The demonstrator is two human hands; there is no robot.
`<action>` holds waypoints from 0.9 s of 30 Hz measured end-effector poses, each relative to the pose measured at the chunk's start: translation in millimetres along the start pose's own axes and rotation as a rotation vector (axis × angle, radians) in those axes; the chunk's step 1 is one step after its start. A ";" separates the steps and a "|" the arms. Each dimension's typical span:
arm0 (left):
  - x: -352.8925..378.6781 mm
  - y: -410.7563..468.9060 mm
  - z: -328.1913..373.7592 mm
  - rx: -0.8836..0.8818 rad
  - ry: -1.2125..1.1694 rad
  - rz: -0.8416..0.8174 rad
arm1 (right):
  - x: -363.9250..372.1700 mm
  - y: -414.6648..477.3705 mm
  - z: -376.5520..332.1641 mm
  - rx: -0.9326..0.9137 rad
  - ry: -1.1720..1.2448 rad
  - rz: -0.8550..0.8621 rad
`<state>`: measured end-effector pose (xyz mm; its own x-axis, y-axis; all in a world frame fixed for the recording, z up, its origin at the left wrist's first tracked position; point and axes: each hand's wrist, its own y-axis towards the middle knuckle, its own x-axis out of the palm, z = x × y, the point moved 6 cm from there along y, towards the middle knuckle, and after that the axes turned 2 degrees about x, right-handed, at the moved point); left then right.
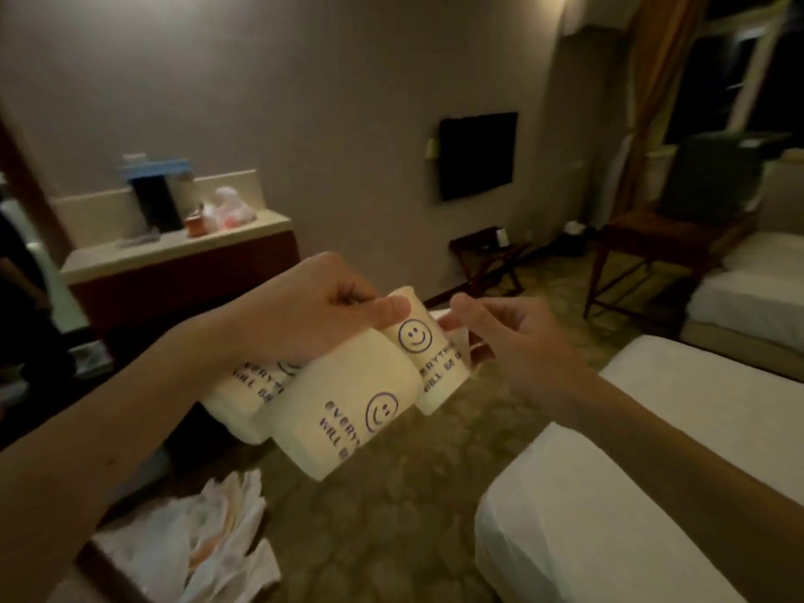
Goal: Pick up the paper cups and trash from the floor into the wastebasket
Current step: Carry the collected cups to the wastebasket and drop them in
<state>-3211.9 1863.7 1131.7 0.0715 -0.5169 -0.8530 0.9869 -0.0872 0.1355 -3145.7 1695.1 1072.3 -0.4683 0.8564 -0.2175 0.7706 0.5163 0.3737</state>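
Holding 3 paper cups (348, 411) in the air above the carpet (391, 515), left hand (313, 311) grips the bunch from above: fingers curled round the upper ends, thumb pressed on the top edge of the third cup (428, 359). Cups cream, each w/ smiley face + dark printed text, all tilted, sides touching one another. Right hand (517, 337) just beside the third cup, fingers curled at its far side w/ a pale bit showing betw. them; whether it pinches that cup or sth else, cannot tell (blur). Both forearms bare

Floor: crumpled white trash (195, 533), paper or plastic, lies lower left under the left forearm, well apart from the cups. Near bed (609, 515), white cover, on the right; second bed (748, 306) beyond it

Back left: worktop (174, 250) against the wall, carrying a dark appliance (156, 206) and pale bags (230, 206). Black TV (476, 154) on the wall. Wooden chair (652, 241) near the curtain (652, 80). Room dim, warm light
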 end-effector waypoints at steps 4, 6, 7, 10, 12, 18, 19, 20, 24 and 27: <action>30.4 10.5 55.4 0.183 -0.063 -0.159 | -46.6 -64.1 -10.9 0.035 -0.078 0.159; 55.9 15.1 95.7 0.278 -0.082 -0.213 | -82.3 -105.9 -16.6 0.059 -0.128 0.261; 69.5 16.4 120.2 0.330 -0.090 -0.232 | -102.8 -129.2 -21.6 0.066 -0.159 0.317; 111.7 15.0 200.7 0.464 -0.111 -0.298 | -165.8 -204.2 -42.3 0.078 -0.243 0.483; 144.2 10.1 260.8 0.575 -0.124 -0.329 | -208.8 -259.3 -57.0 0.065 -0.312 0.581; 289.0 -35.3 435.9 0.835 -0.234 -0.508 | -320.9 -474.4 -79.9 0.158 -0.410 0.911; 320.0 -45.4 459.1 0.856 -0.253 -0.541 | -332.1 -513.4 -79.0 0.192 -0.412 0.956; 352.9 -58.5 481.9 0.885 -0.266 -0.576 | -340.9 -554.2 -76.3 0.244 -0.398 1.004; 470.1 -111.7 556.6 0.961 -0.272 -0.711 | -359.5 -705.0 -57.6 0.436 -0.265 1.253; 544.1 -143.6 608.6 1.011 -0.267 -0.830 | -358.6 -797.8 -38.7 0.559 -0.157 1.438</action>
<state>-3402.7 1076.6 954.9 -0.6392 -0.1432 -0.7556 0.1756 -0.9837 0.0379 -3609.3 975.8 887.1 0.8034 0.5893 -0.0855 0.5898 -0.8073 -0.0219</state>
